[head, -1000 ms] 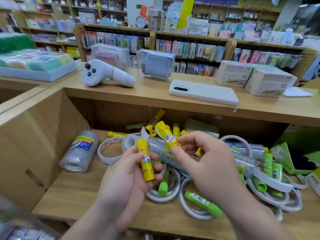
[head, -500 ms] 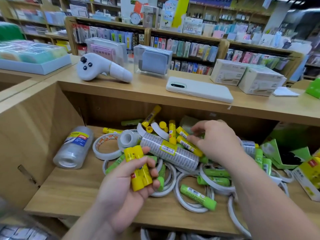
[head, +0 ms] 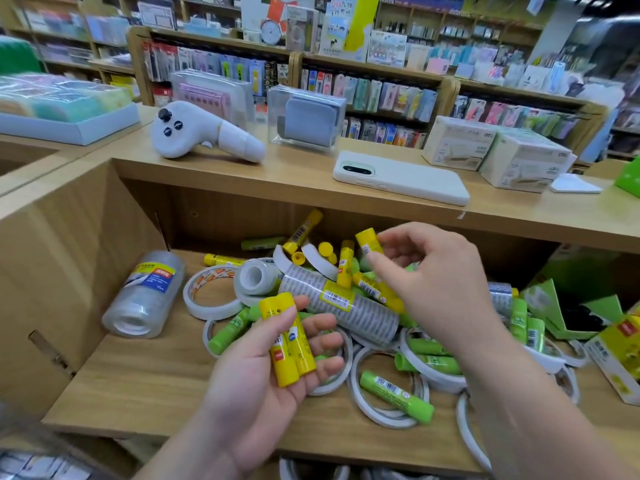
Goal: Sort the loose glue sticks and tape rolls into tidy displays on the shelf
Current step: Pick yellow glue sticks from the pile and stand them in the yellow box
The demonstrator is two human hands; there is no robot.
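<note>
A mixed heap of yellow and green glue sticks and white tape rolls (head: 377,393) lies on the wooden shelf (head: 138,386). My left hand (head: 263,382) holds two yellow glue sticks (head: 289,341) side by side in its palm, thumb curled over them. My right hand (head: 440,289) hovers over the heap and pinches another yellow glue stick (head: 369,241) at its fingertips. A long wrapped stack of tape rolls (head: 349,308) lies across the pile. A green glue stick (head: 396,393) rests on the rings at the front.
A shrink-wrapped pack of clear tape (head: 145,296) lies at the shelf's left. Green and yellow cardboard boxes (head: 588,317) stand at the right. On the top board sit a white controller (head: 204,133), a white phone (head: 401,178) and white boxes (head: 498,152).
My right hand reached into the heap and has lifted out a yellow glue stick. My left hand now holds two yellow sticks, where it held one a second ago.
</note>
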